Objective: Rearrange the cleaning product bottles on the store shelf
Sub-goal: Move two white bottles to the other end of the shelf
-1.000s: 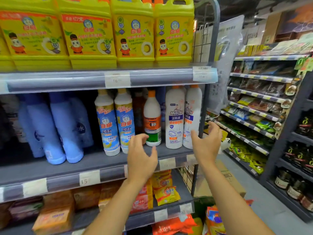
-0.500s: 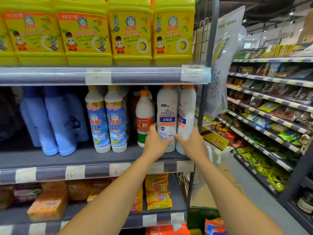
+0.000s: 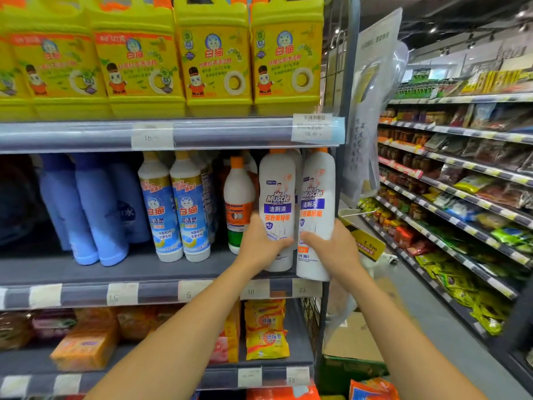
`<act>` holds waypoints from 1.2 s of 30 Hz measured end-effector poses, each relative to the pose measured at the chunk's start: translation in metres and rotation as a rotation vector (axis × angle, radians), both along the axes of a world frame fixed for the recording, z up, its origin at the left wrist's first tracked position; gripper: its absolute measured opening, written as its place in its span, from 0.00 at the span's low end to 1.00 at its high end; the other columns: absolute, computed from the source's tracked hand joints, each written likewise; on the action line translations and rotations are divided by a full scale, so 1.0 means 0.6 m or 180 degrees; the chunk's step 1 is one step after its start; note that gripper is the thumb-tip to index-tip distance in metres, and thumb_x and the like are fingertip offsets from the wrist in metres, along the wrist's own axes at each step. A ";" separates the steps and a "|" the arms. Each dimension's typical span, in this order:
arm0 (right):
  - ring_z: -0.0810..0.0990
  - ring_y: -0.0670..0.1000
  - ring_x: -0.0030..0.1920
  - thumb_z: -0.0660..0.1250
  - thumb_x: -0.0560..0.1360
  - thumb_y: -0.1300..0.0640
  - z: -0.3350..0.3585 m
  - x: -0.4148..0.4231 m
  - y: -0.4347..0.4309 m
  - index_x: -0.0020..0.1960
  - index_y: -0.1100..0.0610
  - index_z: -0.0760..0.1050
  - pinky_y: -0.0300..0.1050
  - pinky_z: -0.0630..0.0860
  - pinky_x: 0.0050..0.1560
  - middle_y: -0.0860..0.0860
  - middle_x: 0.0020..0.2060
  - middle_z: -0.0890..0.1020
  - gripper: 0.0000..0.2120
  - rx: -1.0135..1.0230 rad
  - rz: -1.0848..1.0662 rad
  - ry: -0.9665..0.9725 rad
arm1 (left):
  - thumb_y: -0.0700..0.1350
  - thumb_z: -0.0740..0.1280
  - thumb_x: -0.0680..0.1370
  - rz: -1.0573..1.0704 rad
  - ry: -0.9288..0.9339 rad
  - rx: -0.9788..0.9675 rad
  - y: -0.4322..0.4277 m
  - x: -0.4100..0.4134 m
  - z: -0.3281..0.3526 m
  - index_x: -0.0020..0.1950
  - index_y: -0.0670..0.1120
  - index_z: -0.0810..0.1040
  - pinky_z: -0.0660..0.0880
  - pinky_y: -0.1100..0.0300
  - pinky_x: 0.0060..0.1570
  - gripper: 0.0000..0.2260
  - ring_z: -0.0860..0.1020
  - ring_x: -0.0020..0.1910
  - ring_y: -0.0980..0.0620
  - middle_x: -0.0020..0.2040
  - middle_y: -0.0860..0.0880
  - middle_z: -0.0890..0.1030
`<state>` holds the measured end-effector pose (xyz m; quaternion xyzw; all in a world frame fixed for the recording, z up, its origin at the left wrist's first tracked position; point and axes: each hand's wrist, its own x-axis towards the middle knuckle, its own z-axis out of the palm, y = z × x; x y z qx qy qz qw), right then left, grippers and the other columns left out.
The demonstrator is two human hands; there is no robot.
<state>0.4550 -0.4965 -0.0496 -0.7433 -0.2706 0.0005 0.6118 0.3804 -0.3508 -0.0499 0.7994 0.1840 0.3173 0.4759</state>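
Note:
Two white Mr Muscle bottles with orange caps stand at the right end of the middle shelf (image 3: 86,272). My left hand (image 3: 261,243) grips the lower part of the left Mr Muscle bottle (image 3: 277,194). My right hand (image 3: 331,249) grips the right Mr Muscle bottle (image 3: 317,192), whose base hangs out over the shelf's front edge. Beside them to the left stands a smaller white bottle (image 3: 238,192) with an orange label. Further left are two white bottles with blue labels (image 3: 174,209) and several pale blue bottles (image 3: 95,209).
Yellow detergent jugs (image 3: 213,62) fill the shelf above. Orange and yellow packets (image 3: 265,330) lie on the shelf below. A metal upright (image 3: 340,82) ends the rack at the right. Across the aisle runs a snack shelf (image 3: 461,197). A cardboard box (image 3: 354,339) sits on the floor.
Both hands rose from below the shelf edge to the two Mr Muscle bottles and closed on them. The right bottle has come forward over the shelf edge.

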 end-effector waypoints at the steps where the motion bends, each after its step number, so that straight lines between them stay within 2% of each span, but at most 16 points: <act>1: 0.82 0.49 0.49 0.74 0.70 0.54 0.000 -0.005 -0.005 0.59 0.51 0.72 0.44 0.79 0.42 0.48 0.50 0.81 0.20 0.0063 0.0052 0.0055 | 0.42 0.79 0.66 0.0006 -0.0016 -0.0010 -0.001 -0.005 0.002 0.57 0.50 0.66 0.70 0.70 0.38 0.27 0.76 0.45 0.61 0.48 0.56 0.76; 3: 0.82 0.49 0.48 0.74 0.70 0.54 -0.002 -0.016 -0.012 0.59 0.50 0.73 0.47 0.81 0.44 0.48 0.49 0.82 0.19 0.0163 0.0157 0.0174 | 0.41 0.79 0.67 -0.0012 -0.0095 -0.0116 -0.003 -0.017 0.010 0.59 0.49 0.67 0.72 0.67 0.41 0.27 0.77 0.49 0.58 0.51 0.54 0.78; 6: 0.83 0.49 0.47 0.74 0.70 0.53 -0.002 -0.032 -0.020 0.56 0.47 0.74 0.49 0.82 0.44 0.48 0.49 0.83 0.17 0.0176 0.0227 0.0252 | 0.39 0.77 0.67 -0.0092 -0.0207 -0.0438 -0.011 -0.040 0.027 0.62 0.46 0.68 0.77 0.56 0.50 0.28 0.79 0.53 0.51 0.55 0.49 0.80; 8: 0.84 0.44 0.42 0.74 0.70 0.54 -0.003 -0.047 -0.028 0.50 0.43 0.74 0.41 0.81 0.37 0.44 0.45 0.83 0.13 0.0282 0.0305 0.0328 | 0.36 0.76 0.67 -0.0152 -0.0263 -0.0759 -0.021 -0.064 0.036 0.60 0.45 0.71 0.80 0.51 0.49 0.25 0.81 0.50 0.49 0.52 0.48 0.82; 10: 0.84 0.41 0.39 0.74 0.70 0.56 -0.001 -0.069 -0.038 0.47 0.43 0.75 0.34 0.78 0.30 0.42 0.41 0.84 0.12 0.0450 0.0444 0.0485 | 0.34 0.75 0.67 -0.0312 -0.0376 -0.1162 -0.031 -0.095 0.037 0.54 0.47 0.74 0.81 0.55 0.39 0.19 0.84 0.44 0.50 0.45 0.50 0.85; 12: 0.85 0.44 0.41 0.74 0.70 0.59 -0.002 -0.095 -0.049 0.49 0.45 0.77 0.39 0.81 0.33 0.45 0.42 0.85 0.12 0.0593 0.0621 0.0686 | 0.34 0.74 0.66 -0.0453 -0.0412 -0.1455 -0.039 -0.132 0.029 0.50 0.48 0.76 0.80 0.58 0.33 0.17 0.85 0.39 0.51 0.41 0.51 0.86; 14: 0.86 0.50 0.44 0.74 0.71 0.59 -0.004 -0.123 -0.059 0.53 0.48 0.77 0.50 0.83 0.40 0.50 0.45 0.86 0.14 0.0660 0.0818 0.0930 | 0.36 0.75 0.65 -0.0401 -0.0324 -0.1590 -0.046 -0.173 0.017 0.54 0.46 0.75 0.80 0.54 0.37 0.20 0.84 0.43 0.46 0.45 0.46 0.85; 16: 0.86 0.55 0.45 0.75 0.70 0.58 -0.007 -0.152 -0.065 0.55 0.51 0.78 0.56 0.83 0.44 0.53 0.46 0.86 0.15 0.0706 0.0973 0.1195 | 0.36 0.75 0.66 -0.0279 -0.0277 -0.1639 -0.049 -0.217 0.005 0.57 0.46 0.75 0.80 0.51 0.39 0.21 0.84 0.45 0.44 0.48 0.44 0.84; 19: 0.86 0.57 0.43 0.76 0.68 0.58 -0.010 -0.205 -0.065 0.54 0.53 0.78 0.53 0.83 0.39 0.55 0.45 0.87 0.16 0.0767 0.1130 0.1472 | 0.37 0.75 0.69 -0.0176 -0.0345 -0.1725 -0.042 -0.289 -0.009 0.57 0.47 0.75 0.80 0.52 0.38 0.19 0.84 0.44 0.46 0.48 0.44 0.85; 22: 0.86 0.57 0.39 0.77 0.67 0.61 -0.017 -0.270 -0.049 0.55 0.56 0.78 0.50 0.81 0.34 0.56 0.42 0.87 0.18 0.0788 0.1228 0.1686 | 0.44 0.75 0.67 -0.0147 -0.0473 -0.1845 -0.029 -0.368 -0.014 0.58 0.44 0.76 0.79 0.55 0.35 0.21 0.84 0.39 0.48 0.45 0.45 0.86; 26: 0.85 0.57 0.38 0.75 0.67 0.65 -0.030 -0.371 -0.006 0.52 0.58 0.78 0.50 0.81 0.35 0.59 0.42 0.86 0.14 0.0825 0.1477 0.1778 | 0.44 0.71 0.75 0.0067 -0.0564 -0.1860 0.000 -0.485 -0.014 0.54 0.45 0.78 0.79 0.58 0.30 0.10 0.84 0.35 0.50 0.41 0.47 0.86; 29: 0.86 0.58 0.41 0.77 0.62 0.64 -0.032 -0.461 0.044 0.55 0.59 0.77 0.50 0.81 0.37 0.58 0.44 0.86 0.22 0.0744 0.1707 0.1769 | 0.45 0.69 0.76 0.0259 -0.0639 -0.1922 0.030 -0.586 -0.015 0.55 0.45 0.77 0.79 0.57 0.31 0.09 0.84 0.35 0.49 0.41 0.46 0.86; 31: 0.86 0.57 0.39 0.79 0.59 0.60 -0.029 -0.519 0.080 0.55 0.58 0.77 0.49 0.80 0.35 0.58 0.43 0.86 0.25 0.0795 0.1804 0.1804 | 0.45 0.69 0.76 0.0381 -0.0716 -0.1985 0.053 -0.654 -0.017 0.55 0.45 0.77 0.79 0.55 0.33 0.09 0.83 0.35 0.48 0.42 0.45 0.85; 33: 0.85 0.57 0.36 0.75 0.61 0.54 -0.024 -0.575 0.116 0.52 0.57 0.78 0.49 0.80 0.33 0.59 0.41 0.86 0.21 0.0871 0.1914 0.1961 | 0.46 0.68 0.77 0.0529 -0.0724 -0.1988 0.080 -0.721 -0.022 0.55 0.46 0.77 0.80 0.54 0.34 0.08 0.83 0.36 0.47 0.42 0.45 0.85; 36: 0.84 0.57 0.35 0.72 0.64 0.51 -0.022 -0.645 0.162 0.51 0.57 0.79 0.51 0.80 0.33 0.59 0.40 0.86 0.18 0.0826 0.2085 0.2082 | 0.46 0.68 0.77 0.0667 -0.0731 -0.1968 0.121 -0.806 -0.027 0.54 0.46 0.77 0.80 0.54 0.33 0.08 0.84 0.35 0.47 0.41 0.45 0.85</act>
